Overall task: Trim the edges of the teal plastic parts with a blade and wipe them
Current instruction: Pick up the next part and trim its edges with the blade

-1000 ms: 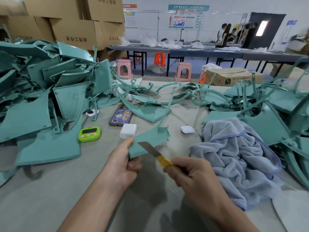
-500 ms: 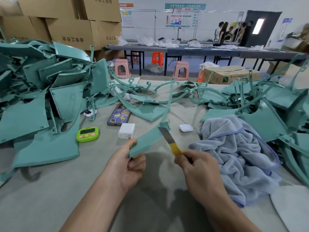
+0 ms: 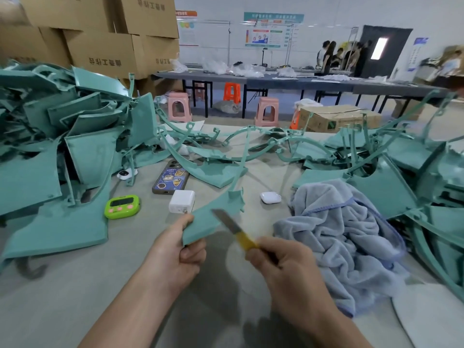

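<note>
My left hand (image 3: pixel 175 252) grips the near end of a long curved teal plastic part (image 3: pixel 216 212), held above the table with its thin arm reaching away from me. My right hand (image 3: pixel 283 267) holds a blade (image 3: pixel 227 221) with a yellow handle; the steel tip lies across the part's face near its lower edge. A crumpled grey-blue towel (image 3: pixel 339 237) lies just right of my right hand. Piles of teal parts sit at the left (image 3: pixel 62 151) and at the right (image 3: pixel 401 177).
On the table ahead lie a green timer (image 3: pixel 121 206), a white charger (image 3: pixel 182 201), a phone (image 3: pixel 172 179) and a white earbud case (image 3: pixel 270 197). Cardboard boxes (image 3: pixel 105 46) stand behind the left pile. Stools, long tables and people are farther back.
The blade has come back from the part's far tip to its near lower edge, and the part has tilted so that more of its face shows.
</note>
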